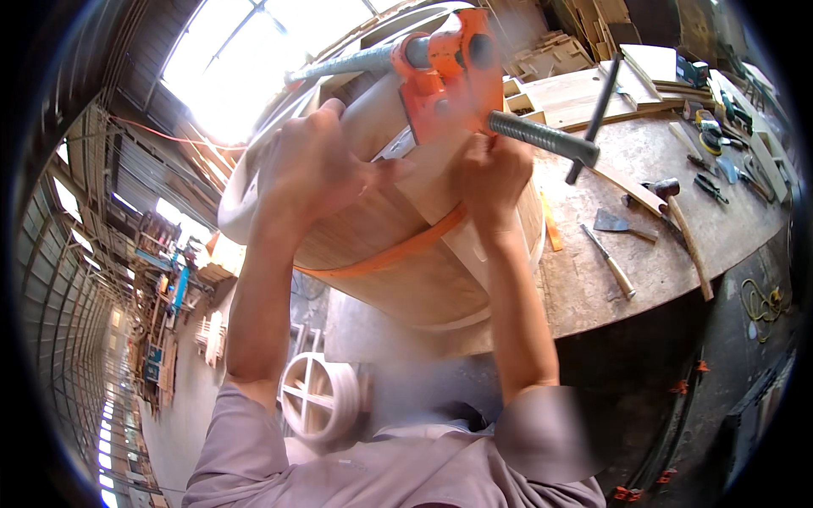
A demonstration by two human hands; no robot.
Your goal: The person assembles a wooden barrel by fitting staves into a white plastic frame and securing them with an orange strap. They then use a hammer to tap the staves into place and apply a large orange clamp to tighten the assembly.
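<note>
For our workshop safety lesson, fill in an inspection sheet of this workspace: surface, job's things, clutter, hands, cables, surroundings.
Surface: worn workbench, dusty, partly bare.
Job's things: round wooden barrel with an orange strap around it; orange screw clamp on its rim.
Clutter: hammer, scraper, chisel, wood offcuts.
Hands: left hand rests on the barrel; right hand at the clamp's threaded screw.
Cables: yellow cord coiled on the floor.
Surroundings: open shed, stacked timber, white wheel-shaped frame below.

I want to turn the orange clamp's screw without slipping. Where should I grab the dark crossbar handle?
Probably grip the dark metal crossbar handle near its upper end, coming from the bench side. It crosses the grey threaded screw at the tip, so the long free upper part gives leverage.
</note>
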